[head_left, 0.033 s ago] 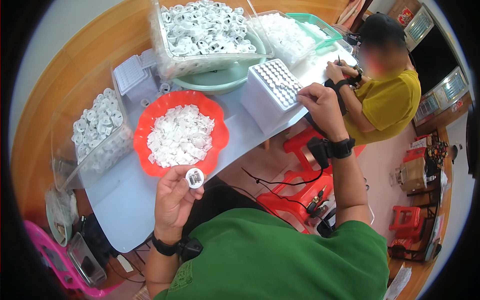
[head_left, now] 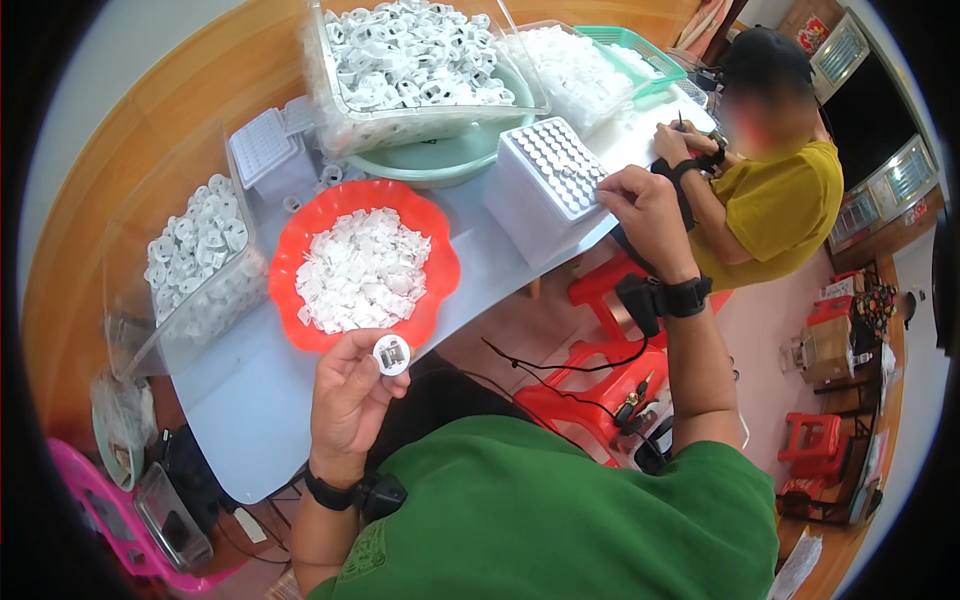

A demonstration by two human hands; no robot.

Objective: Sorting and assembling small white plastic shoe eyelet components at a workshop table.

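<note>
My left hand [head_left: 345,410] is closed, thumb and fingers round a small round white plastic part [head_left: 392,355]. The part's open face, turned up, shows a rectangular recess with metallic and dark bits inside. This hand is just in front of a red scalloped bowl [head_left: 283,270] heaped with thin flat white pieces [head_left: 365,270]. Farther right, my right hand [head_left: 640,205] is at the right edge of a white tray [head_left: 568,205] filled with rows of small round pieces. Its fingertips are pinched together by the tray's corner; what they hold, if anything, is hidden.
The tray tops a tall white block [head_left: 525,205] on a light blue table [head_left: 225,400]. Clear bins hold white ring-like parts, one bin [head_left: 420,120] above a pale green basin [head_left: 430,175]. A person in yellow [head_left: 790,190] works at right. Cables [head_left: 560,370] hang near red stools [head_left: 600,400].
</note>
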